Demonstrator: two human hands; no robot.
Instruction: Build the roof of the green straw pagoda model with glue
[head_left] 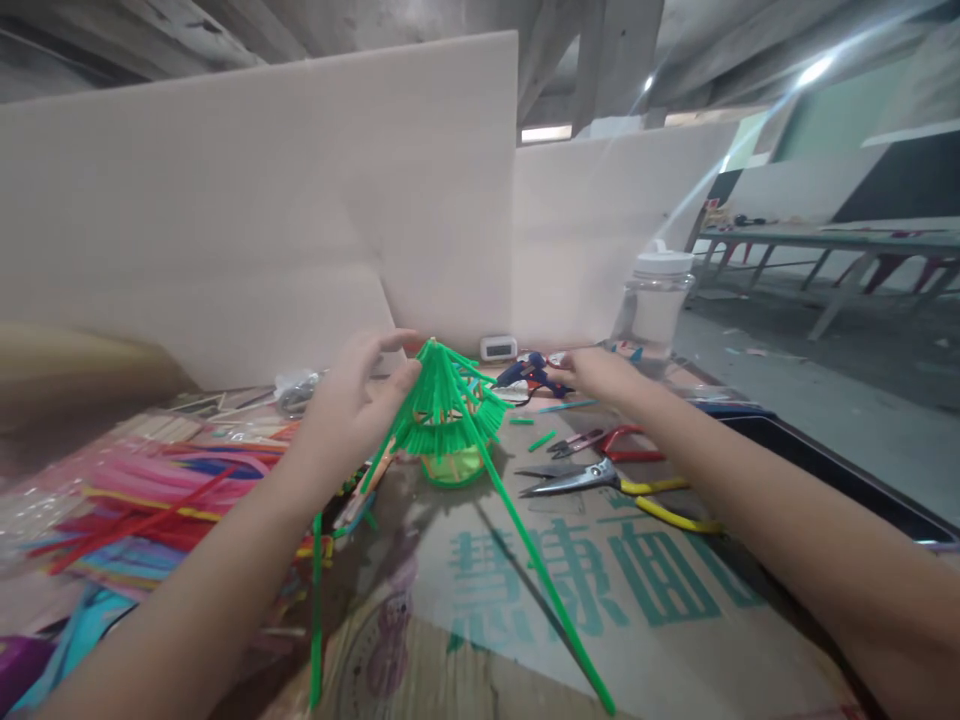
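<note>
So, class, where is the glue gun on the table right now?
In the head view, the glue gun lies at the back of the table, right of the green straw cone, just beside the right hand and in front of the white clock.

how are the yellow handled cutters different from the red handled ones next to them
The yellow-handled cutters lie nearer the person, and their long silver blades show plainly. The red-handled cutters lie farther back; their blades look shorter and darker. The yellow handles spread into long thin loops, while the red handles stay compact. Both lie flat on the cardboard sheet, untouched, blades pointing left toward the green straw cone.
</note>
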